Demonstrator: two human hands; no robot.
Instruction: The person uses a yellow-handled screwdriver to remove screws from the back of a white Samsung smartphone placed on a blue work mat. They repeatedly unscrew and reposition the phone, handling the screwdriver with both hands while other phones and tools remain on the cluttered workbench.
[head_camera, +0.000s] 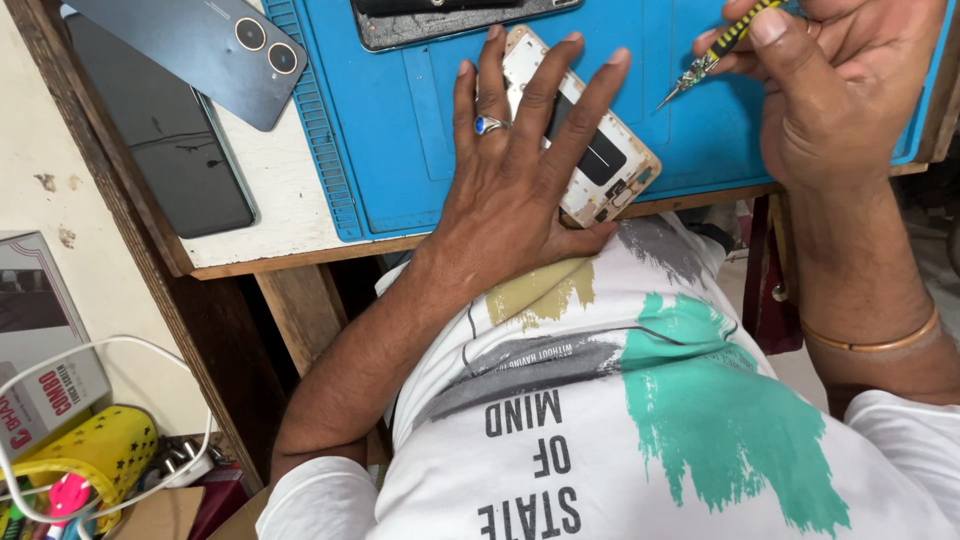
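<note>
Flat, left hand (510, 180) pins opened phone (600, 150) near mat's edge (350, 200).

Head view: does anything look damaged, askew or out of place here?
The phone under the left hand lies askew on the blue mat with its back off, insides bare. The right hand holds a screwdriver beside it.

Head view: worn on the person's head, facing steeply down, close over table edge (300, 262) and own torso.
Shared views: single view only.
</note>
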